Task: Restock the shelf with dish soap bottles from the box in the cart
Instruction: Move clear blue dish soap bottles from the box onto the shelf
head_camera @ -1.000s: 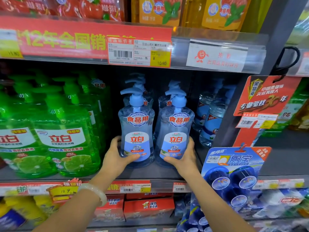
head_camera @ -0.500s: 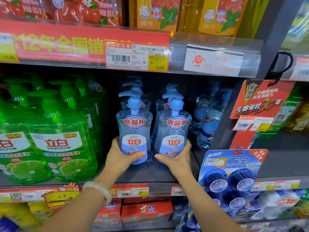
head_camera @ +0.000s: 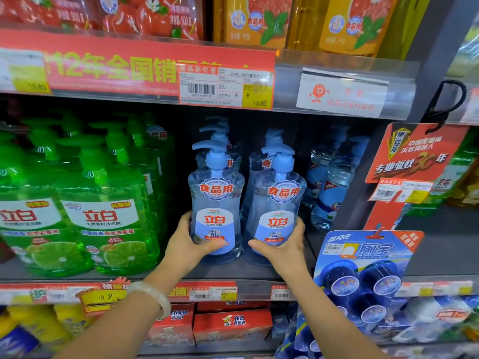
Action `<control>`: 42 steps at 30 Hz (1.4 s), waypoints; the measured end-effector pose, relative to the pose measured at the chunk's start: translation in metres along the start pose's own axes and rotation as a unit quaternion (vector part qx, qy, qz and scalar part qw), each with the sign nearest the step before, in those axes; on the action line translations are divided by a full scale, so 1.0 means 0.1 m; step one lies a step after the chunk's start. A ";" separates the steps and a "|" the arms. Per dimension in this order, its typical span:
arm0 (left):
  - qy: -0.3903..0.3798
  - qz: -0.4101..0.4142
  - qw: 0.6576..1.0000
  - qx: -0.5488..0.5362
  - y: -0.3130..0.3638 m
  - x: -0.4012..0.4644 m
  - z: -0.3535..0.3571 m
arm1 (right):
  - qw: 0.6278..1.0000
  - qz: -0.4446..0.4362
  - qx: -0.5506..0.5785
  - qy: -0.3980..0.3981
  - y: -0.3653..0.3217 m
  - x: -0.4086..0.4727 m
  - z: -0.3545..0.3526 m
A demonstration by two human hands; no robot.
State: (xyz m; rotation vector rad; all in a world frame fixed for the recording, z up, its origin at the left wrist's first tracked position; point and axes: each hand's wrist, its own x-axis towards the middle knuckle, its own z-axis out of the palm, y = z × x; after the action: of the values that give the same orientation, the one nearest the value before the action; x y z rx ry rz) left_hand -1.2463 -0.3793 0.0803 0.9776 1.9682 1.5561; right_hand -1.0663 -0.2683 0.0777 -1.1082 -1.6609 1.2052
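Two clear blue pump bottles of dish soap stand side by side at the front of the grey shelf point(head_camera: 259, 274). My left hand point(head_camera: 186, 244) grips the lower part of the left bottle point(head_camera: 216, 200), thumb across its label. My right hand point(head_camera: 282, 246) grips the right bottle point(head_camera: 276, 206) the same way. More blue pump bottles point(head_camera: 220, 136) stand in rows behind them. The box and the cart are out of view.
Green dish soap bottles point(head_camera: 103, 211) fill the shelf to the left. Rounder blue bottles point(head_camera: 329, 193) stand to the right. A hanging blue toilet-cleaner pack point(head_camera: 363, 268) and a red hanging sign point(head_camera: 412, 156) sit on the right. The upper shelf edge point(head_camera: 155, 71) is close above the pumps.
Both hands keep hold of the two front bottles and have shifted them slightly; the view has drifted a little, otherwise nothing has changed.
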 end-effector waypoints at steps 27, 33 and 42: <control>-0.322 0.212 0.770 0.509 0.03 -1.44 0.94 | 0.859 0.015 -0.482 -0.170 0.50 -1.54 -0.66; -0.367 0.300 0.728 0.495 0.27 -1.97 1.99 | 0.829 0.106 -0.541 -0.095 0.85 -1.84 -1.86; -0.412 0.383 0.712 0.420 1.20 -3.22 4.26 | 0.787 0.187 -0.585 0.062 1.06 -2.49 -4.31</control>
State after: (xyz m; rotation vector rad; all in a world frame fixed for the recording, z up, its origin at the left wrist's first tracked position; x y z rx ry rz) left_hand -0.7019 -0.3338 0.0564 2.5331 1.5395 0.1222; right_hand -0.5673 -0.3660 0.0528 -2.2715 -2.1497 0.1159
